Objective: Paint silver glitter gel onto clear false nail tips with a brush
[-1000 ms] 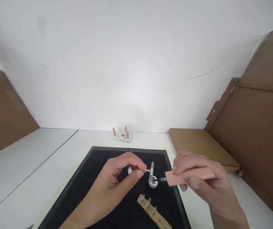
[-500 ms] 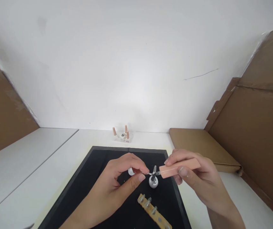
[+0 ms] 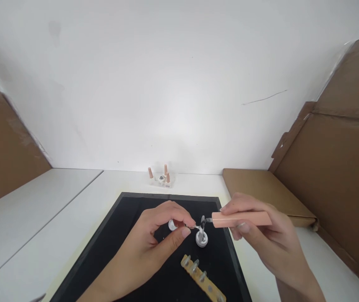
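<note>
My left hand pinches a thin silver stem between thumb and forefinger. At the stem's end is a clear false nail tip, upright, with a dark smear on it. My right hand is closed round the pink handle of a nail polish brush, held nearly level. Its thin dark end points left and meets the nail tip, though exact contact is hard to make out. Just below is a small round white jar on the black mat.
A wooden strip with several clear nail tips lies near the front. A round white piece is partly behind my left hand. At the wall stands a clear holder with pink-capped bottles. A flat cardboard box lies right.
My right hand has shifted slightly right and up, turning the pink handle closer to level. My left hand has stayed almost still, still pinching the stem.
</note>
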A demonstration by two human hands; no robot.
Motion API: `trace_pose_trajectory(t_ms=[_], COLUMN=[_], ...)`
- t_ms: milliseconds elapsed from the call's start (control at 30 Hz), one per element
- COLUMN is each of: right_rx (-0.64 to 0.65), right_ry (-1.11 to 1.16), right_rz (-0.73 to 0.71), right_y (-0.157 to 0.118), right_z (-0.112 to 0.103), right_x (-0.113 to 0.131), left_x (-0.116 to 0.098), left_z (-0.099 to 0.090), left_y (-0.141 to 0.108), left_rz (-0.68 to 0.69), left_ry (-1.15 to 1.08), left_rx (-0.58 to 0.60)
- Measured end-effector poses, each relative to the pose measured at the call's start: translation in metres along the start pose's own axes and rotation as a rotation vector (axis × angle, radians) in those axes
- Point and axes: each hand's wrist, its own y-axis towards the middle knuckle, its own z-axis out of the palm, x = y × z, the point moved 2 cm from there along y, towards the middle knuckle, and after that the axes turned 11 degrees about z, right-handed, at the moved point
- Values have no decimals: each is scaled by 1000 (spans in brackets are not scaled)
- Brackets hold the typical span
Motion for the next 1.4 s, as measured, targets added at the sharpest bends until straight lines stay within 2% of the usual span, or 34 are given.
trace_pose_trajectory(t_ms=[167,367,900,1133,1267,1400], right_rx=[72,150,20,-30,84,171], right_ry=[50,4,-191,-148,-60,-69], right_rz=[-83,-88,-123,-124,-146,-136], right_y=[0,3,1,-3,0,4], right_z=[1,3,-1,-1,2,5], right_x=[4,7,5,3,8,11], left_x=[2,1,3,5,7,7], left_z=[-1,0,2,0,-1,1], left_y=[2,3,2,1,2,4], left_rz=[-22,-28,-30,-19,-32,-8], left_ry=[-11,-22,-1,4,22,20], left_rx=[-12,-9,5,-7,-2,12])
